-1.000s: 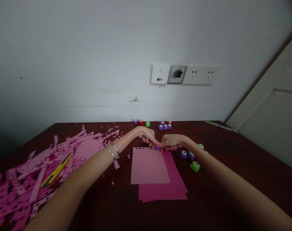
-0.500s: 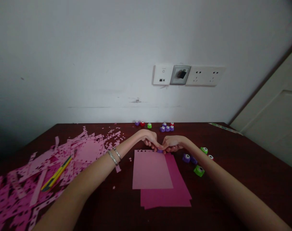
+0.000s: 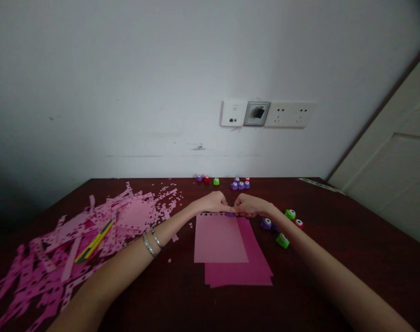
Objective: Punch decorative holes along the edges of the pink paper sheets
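A small purple craft punch [image 3: 230, 214] sits at the far edge of a light pink paper sheet [image 3: 221, 240], mostly covered by my hands. My left hand [image 3: 214, 202] is closed, its thumb pressing on the punch from the left. From the right, my closed right hand [image 3: 249, 205] meets it, thumb side against the same punch. Small dark punched holes run along the sheet's far edge, left of the punch. Beneath the light sheet lie darker pink sheets [image 3: 242, 275], sticking out to the right and toward me.
Punched strips and scraps [image 3: 127, 216] heap up at left, with a yellow utility knife [image 3: 94, 242] on them. Several punches [image 3: 240, 185] stand near the wall; others, including a green punch [image 3: 283, 240], lie by my right forearm. Wall sockets [image 3: 289, 114] are above.
My left fingers have curled in more tightly, and both hands look more fist-like around the punch. The camera view has shifted slightly. The sheets stay beneath my hands.
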### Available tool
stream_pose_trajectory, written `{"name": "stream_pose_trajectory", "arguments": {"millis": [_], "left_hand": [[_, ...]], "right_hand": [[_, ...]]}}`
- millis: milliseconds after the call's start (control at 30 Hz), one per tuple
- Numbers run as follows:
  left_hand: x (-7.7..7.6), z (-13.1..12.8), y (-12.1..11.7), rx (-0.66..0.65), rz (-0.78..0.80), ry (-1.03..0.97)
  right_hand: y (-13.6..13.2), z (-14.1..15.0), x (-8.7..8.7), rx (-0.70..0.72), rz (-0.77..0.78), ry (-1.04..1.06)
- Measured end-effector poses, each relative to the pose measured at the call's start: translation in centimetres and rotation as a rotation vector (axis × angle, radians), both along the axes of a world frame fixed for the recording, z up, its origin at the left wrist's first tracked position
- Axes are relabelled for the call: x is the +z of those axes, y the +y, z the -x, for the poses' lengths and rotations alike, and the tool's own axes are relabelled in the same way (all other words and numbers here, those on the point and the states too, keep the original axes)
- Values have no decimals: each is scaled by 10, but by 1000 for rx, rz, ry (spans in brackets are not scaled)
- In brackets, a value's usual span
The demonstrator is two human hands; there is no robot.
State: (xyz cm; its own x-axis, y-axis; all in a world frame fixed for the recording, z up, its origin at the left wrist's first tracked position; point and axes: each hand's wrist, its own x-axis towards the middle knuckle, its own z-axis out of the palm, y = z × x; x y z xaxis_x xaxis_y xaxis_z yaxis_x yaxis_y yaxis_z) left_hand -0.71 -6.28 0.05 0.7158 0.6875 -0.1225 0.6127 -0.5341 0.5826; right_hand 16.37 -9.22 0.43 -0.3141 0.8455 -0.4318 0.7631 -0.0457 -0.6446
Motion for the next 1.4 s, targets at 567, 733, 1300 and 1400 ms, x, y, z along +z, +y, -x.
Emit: {"name": "stream_pose_trajectory", "arguments": {"millis": [567, 733, 1300, 1400], "left_hand": [[-41, 4, -126, -2, -604, 255], [-45, 4, -130, 2, -520, 280], [-39, 4, -132, 13, -464, 291], [-37, 3, -132, 11, -452, 290]], "right_hand": [[-12, -15, -18, 225, -615, -75], [-10, -14, -22, 282, -651, -91], [-6, -47, -8, 82, -646, -108], [-7, -60, -3, 47, -645, -179]]}}
